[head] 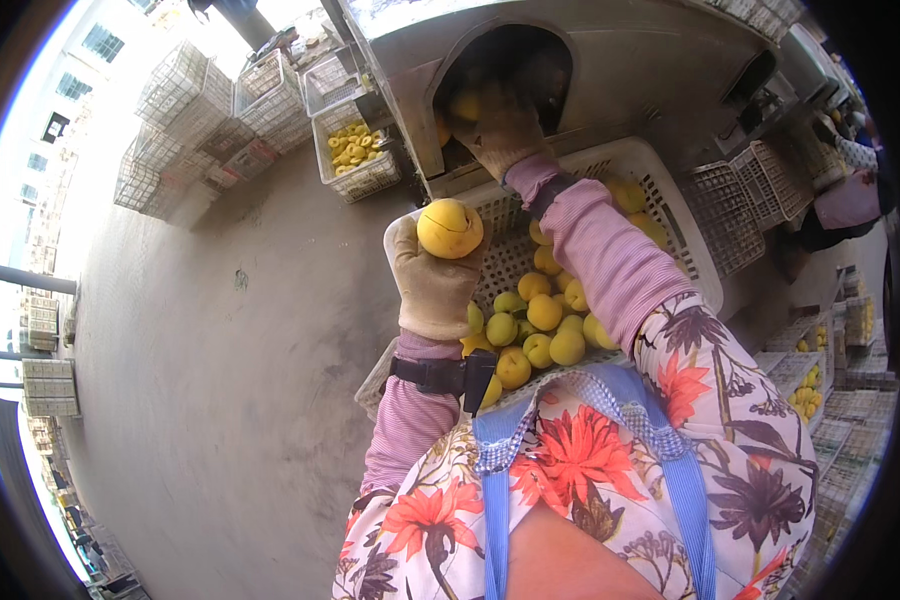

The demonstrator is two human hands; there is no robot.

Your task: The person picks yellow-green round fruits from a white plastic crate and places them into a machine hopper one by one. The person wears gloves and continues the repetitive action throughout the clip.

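My left hand (436,289), in a tan work glove, holds up a yellow peach (450,227) with a dark line across its skin. My right hand (506,127), also gloved, reaches into the dark round opening (547,67) of a metal machine (637,75). Its fingers are blurred and in shadow. A dim yellow fruit (465,105) shows beside them; whether they grip it I cannot tell. Below both hands, a white perforated plastic crate (671,161) contains several yellow and greenish peaches (544,311). My right forearm passes above this crate and hides part of it.
Left of the machine, a white crate (364,180) holds cut yellow fruit (352,148). Stacked crates (176,90) stand farther back on the concrete floor (247,360). At the right are more crates (769,184), a person (844,202) and crates of yellow fruit (806,394).
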